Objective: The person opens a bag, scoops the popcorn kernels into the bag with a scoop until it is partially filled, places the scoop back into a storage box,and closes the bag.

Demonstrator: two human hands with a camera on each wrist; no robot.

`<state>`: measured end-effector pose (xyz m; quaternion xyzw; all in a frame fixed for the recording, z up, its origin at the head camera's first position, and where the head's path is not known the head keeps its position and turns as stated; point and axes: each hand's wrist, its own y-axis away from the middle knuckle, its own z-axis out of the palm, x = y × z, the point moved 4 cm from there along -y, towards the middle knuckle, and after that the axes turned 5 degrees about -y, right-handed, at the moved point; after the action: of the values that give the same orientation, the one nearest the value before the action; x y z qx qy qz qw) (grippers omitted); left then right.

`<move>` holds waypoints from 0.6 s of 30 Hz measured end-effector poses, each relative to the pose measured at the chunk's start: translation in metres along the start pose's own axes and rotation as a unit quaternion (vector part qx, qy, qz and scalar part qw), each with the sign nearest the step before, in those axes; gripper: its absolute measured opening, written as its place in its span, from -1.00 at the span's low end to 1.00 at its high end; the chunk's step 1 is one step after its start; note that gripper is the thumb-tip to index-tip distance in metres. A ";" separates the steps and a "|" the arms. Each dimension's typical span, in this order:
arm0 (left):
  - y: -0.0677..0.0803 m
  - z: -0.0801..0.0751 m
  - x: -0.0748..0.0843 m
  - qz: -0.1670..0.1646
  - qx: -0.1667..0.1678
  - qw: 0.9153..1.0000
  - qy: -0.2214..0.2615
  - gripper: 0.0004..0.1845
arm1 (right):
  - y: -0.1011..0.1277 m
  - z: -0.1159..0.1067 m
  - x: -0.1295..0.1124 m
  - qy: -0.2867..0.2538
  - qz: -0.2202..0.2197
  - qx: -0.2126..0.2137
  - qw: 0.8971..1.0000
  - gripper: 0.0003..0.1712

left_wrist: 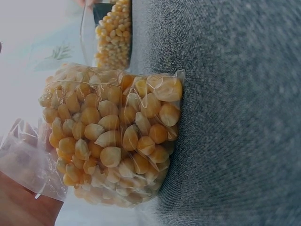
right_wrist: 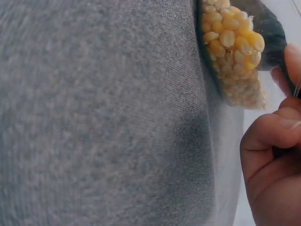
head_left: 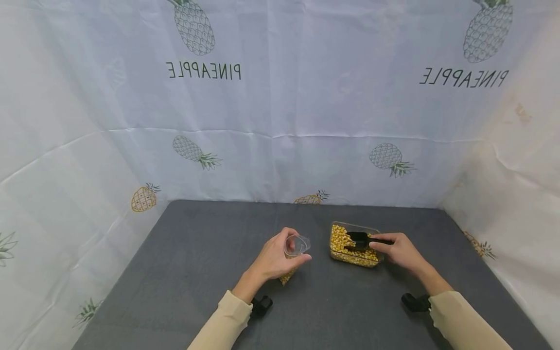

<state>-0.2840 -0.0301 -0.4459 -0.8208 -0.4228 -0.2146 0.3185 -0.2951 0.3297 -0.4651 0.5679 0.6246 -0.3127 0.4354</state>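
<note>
In the head view my left hand [head_left: 272,256] holds a clear plastic bag [left_wrist: 110,136] by its top, thumb and fingers around the spread mouth. Yellow corn kernels fill the bag's lower part, and its bottom rests on the table, as the left wrist view shows. To the right stands a clear rectangular container [head_left: 353,260] of corn kernels [head_left: 339,237]. My right hand [head_left: 404,251] grips a black scoop [head_left: 360,238] by the handle. The scoop's blade lies among the kernels, its front edge partly covered by them.
Both items are on a dark grey tabletop [head_left: 201,257]. A white curtain [head_left: 280,97] with pineapple prints hangs behind it and along both sides. Black wrist devices show under the left wrist [head_left: 262,305] and the right wrist [head_left: 414,302].
</note>
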 end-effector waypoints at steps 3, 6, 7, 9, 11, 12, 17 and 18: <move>0.000 0.000 0.000 -0.002 -0.001 1.000 0.000 -0.38 | 0.000 0.000 0.002 -0.006 0.000 0.003 1.000 -0.32; 0.001 0.001 0.000 -0.002 0.000 1.000 0.001 -0.38 | 0.001 0.000 0.004 -0.011 0.002 0.005 1.000 -0.33; 0.000 0.001 0.000 -0.002 0.001 1.000 0.001 -0.38 | 0.002 -0.001 0.005 -0.011 0.002 0.004 1.000 -0.33; 0.000 0.001 0.000 0.000 0.002 1.000 0.000 -0.39 | 0.004 -0.002 0.005 -0.018 0.006 0.006 1.000 -0.33; 0.000 0.001 0.000 0.002 0.002 1.000 -0.001 -0.41 | 0.006 -0.004 0.003 -0.021 0.005 0.008 1.000 -0.32; 0.000 0.001 0.000 0.003 0.002 1.000 -0.002 -0.41 | 0.007 -0.005 0.002 -0.024 0.003 0.009 1.000 -0.31; 0.000 0.000 0.000 0.002 0.003 1.000 -0.002 -0.41 | 0.012 -0.010 -0.004 -0.037 -0.007 0.018 0.999 -0.30; 0.000 0.000 0.000 0.002 0.003 1.000 -0.001 -0.40 | 0.013 -0.011 -0.005 -0.039 -0.008 0.018 0.999 -0.30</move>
<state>-0.2836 -0.0301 -0.4463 -0.8211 -0.4221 -0.2114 0.3208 -0.2847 0.3395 -0.4542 0.5583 0.6061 -0.3489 0.4464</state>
